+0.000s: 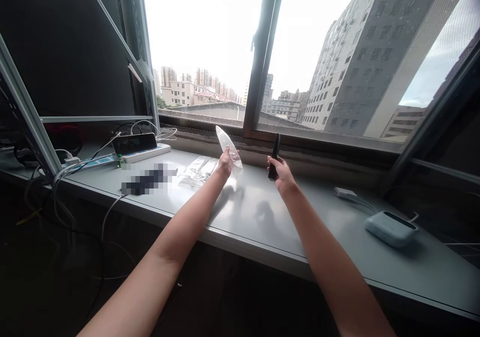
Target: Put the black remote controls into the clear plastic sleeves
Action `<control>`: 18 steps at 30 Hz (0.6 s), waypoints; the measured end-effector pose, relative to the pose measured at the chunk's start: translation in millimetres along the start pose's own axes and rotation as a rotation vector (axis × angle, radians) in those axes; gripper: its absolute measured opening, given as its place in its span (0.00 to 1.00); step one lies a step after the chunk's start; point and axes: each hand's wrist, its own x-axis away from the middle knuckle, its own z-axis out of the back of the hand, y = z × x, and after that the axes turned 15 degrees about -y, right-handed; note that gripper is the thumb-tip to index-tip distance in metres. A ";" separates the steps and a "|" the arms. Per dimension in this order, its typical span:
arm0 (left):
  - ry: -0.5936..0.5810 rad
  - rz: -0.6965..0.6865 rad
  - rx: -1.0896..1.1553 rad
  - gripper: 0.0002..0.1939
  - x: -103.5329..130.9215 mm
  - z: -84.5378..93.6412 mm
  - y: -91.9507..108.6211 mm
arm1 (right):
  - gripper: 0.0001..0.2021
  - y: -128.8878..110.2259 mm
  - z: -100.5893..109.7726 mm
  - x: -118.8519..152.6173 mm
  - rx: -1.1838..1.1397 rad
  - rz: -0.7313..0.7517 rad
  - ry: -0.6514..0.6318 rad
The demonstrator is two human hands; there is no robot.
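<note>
My left hand (225,164) holds a clear plastic bag (229,148) upright above the grey table (262,212), in front of the window. My right hand (281,173) grips a slim black object (275,156), held upright a little to the right of the bag. The two hands are apart, both raised over the middle of the table. More clear plastic bags (197,171) lie flat on the table just left of my left hand.
A white power strip (123,158) with a dark device (134,142) on it and several cables sits at the back left. A small white box (390,228) with a cable lies at the right. A metal frame post (26,112) stands at the left.
</note>
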 end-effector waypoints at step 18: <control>0.050 -0.003 -0.010 0.20 5.4 -6.1 2.7 | 0.14 -6.2 -3.6 5.5 -0.164 -0.097 -0.028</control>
